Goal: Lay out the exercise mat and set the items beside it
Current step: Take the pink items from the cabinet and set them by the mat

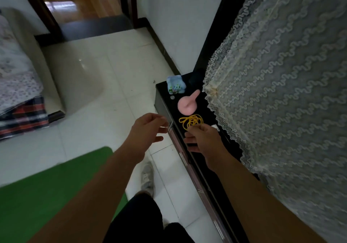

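Observation:
The green exercise mat (pixel 47 192) lies flat on the tiled floor at lower left. On the black cabinet top (pixel 165 96) sit a folded blue towel (pixel 176 84), a pink round object with a handle (pixel 187 104) and a coiled yellow rope (pixel 191 121). My right hand (pixel 201 139) hovers at the near edge of the yellow rope, fingers curled; I cannot tell whether it touches the rope. My left hand (pixel 148 128) floats just left of the cabinet edge, fingers loosely curled and holding nothing.
A lace-covered object (pixel 277 84) fills the right side above the cabinet. A bed with patterned bedding (pixel 16 84) stands at the left. A doorway (pixel 84 4) opens at the back. My shoe (pixel 147 178) is on the white tiles beside the mat.

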